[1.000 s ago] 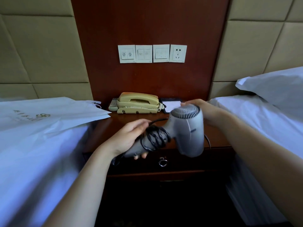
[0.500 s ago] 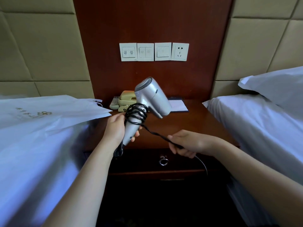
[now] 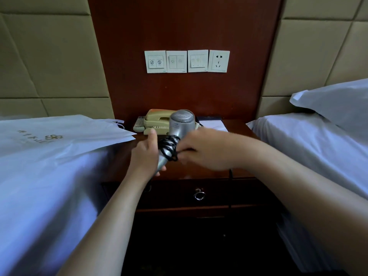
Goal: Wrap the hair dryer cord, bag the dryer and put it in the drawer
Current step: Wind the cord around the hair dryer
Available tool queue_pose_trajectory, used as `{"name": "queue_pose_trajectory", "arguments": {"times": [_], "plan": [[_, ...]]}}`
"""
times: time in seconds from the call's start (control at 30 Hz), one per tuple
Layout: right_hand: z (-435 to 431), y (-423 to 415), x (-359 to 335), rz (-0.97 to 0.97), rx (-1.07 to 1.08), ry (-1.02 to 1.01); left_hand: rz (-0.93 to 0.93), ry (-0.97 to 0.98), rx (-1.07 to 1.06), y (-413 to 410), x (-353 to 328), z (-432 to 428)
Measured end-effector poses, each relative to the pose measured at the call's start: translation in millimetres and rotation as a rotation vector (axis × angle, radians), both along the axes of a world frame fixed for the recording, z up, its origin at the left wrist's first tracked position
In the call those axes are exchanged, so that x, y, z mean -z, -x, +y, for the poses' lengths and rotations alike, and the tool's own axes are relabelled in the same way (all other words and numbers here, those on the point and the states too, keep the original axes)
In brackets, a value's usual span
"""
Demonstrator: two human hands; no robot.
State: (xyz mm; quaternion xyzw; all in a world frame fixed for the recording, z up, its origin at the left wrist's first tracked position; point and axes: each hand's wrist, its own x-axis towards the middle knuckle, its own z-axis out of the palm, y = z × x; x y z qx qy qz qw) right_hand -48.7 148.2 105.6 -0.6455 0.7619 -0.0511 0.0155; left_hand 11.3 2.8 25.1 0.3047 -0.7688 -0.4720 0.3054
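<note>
Silver hair dryer (image 3: 181, 124) over nightstand (image 3: 235, 174) | left hand (image 3: 146, 156) gripped its handle | right hand (image 3: 207, 150) pinched black cord (image 3: 168, 148) wound there

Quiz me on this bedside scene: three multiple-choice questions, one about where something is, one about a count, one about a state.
1. Where does the white bag lie?
A. on the bed at the left
B. inside the drawer
C. on the floor

2. How many white plates hold the wall switches and socket?
A. two
B. four
C. six

3. What state is the drawer in?
A. pulled fully out
B. closed
C. removed

Answers:
1. A, the bag rests flat on the left bed's sheet, its handles toward the nightstand.
2. B, four plates sit in a row, the rightmost a socket.
3. B, its front with the ring pull sits flush while the left hand and right hand hold the hair dryer and black cord above.
</note>
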Motion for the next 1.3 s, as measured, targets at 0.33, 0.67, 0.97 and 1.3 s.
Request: {"name": "queue_pose_trajectory", "arguments": {"times": [0.33,0.67,0.97,1.3], "plan": [[-23,34,-12,-0.049,0.036,0.201,-0.101,-0.020,0.348,-2,1,28],[-18,71,0,-0.412,0.119,0.176,-0.176,0.175,0.420,0,3,24],[9,112,8,-0.592,0.375,0.212,-0.136,0.113,0.471,-5,0,9],[25,127,63,-0.826,0.535,0.356,0.140,-0.259,0.599,-9,0,5]]}}
